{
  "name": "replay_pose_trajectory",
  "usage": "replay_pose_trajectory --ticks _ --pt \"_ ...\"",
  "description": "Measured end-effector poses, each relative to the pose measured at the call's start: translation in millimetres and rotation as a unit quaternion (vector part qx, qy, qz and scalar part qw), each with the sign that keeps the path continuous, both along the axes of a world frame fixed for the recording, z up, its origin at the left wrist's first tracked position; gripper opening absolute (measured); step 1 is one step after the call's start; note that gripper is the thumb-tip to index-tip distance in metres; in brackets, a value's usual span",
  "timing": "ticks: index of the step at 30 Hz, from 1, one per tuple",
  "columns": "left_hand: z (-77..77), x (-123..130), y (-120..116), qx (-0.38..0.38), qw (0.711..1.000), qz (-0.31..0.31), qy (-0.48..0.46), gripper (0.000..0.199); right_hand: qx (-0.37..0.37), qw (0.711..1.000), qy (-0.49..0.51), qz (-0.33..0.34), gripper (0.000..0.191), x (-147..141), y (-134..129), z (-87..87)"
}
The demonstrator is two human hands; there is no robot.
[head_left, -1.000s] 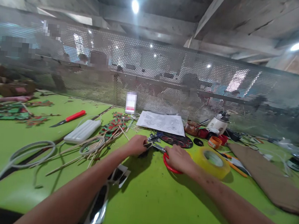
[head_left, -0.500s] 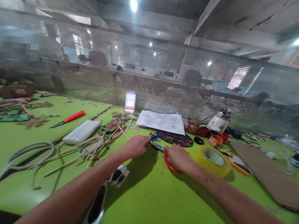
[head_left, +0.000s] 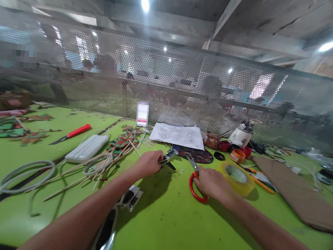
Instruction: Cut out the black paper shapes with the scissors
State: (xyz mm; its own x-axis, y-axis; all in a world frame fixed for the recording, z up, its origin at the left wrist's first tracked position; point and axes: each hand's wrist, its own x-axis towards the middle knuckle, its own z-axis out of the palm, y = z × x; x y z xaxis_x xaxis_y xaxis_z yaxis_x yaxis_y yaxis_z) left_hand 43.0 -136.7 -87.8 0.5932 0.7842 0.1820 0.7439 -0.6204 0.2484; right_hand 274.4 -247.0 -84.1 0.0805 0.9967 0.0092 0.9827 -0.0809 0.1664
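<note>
My left hand (head_left: 150,162) is closed on a small dark cut-out piece (head_left: 168,165), with black and grey parts sticking out past the fingers. My right hand (head_left: 211,180) grips red-handled scissors (head_left: 198,195). Their metal blades point up and left, a little apart from the dark piece. A tiny pale scrap (head_left: 182,171) shows between the two. Behind the hands, a dark paint-stained oval palette (head_left: 204,156) lies in front of a white sheet with drawings (head_left: 177,135). Just beyond my right hand lies a roll of yellow tape (head_left: 247,184).
Left are a white power strip (head_left: 86,148), a red-handled knife (head_left: 77,131), thin wooden sticks (head_left: 68,189) and red-green cut-outs (head_left: 127,135). Right are paint jars (head_left: 238,155), an orange-handled tool (head_left: 262,184) and brown cardboard (head_left: 295,192). A perforated screen (head_left: 170,82) stands behind.
The scissors have moved right, away from the dark piece, and their handles have turned lower. The left hand still holds the piece, now tilted differently. A pale scrap now shows below the blades.
</note>
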Motion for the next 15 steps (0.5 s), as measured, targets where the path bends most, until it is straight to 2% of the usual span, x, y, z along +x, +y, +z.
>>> replay_pose_trajectory --ticks 4,6,8,12,15 --pt "3.8 0 -5 -0.018 1.0 -0.007 0.013 0.023 0.041 0.997 0.006 0.058 0.02 -13 -2 16.6" --pt "5.1 0 -8 -0.022 0.999 -0.008 0.023 0.022 0.08 0.988 0.042 0.123 0.023 -25 13 22.7" --pt "5.6 2 -10 -0.021 0.999 -0.01 0.034 0.02 0.099 0.971 0.089 0.197 0.029 -37 33 21.4" --pt "5.2 4 -13 -0.011 0.998 -0.014 0.057 0.011 0.081 0.952 0.135 0.263 0.015 -50 64 -5.0" --pt "7.0 6 -17 -0.003 0.998 -0.019 0.063 0.015 0.086 0.947 0.142 0.275 0.017 -50 68 -30.7"
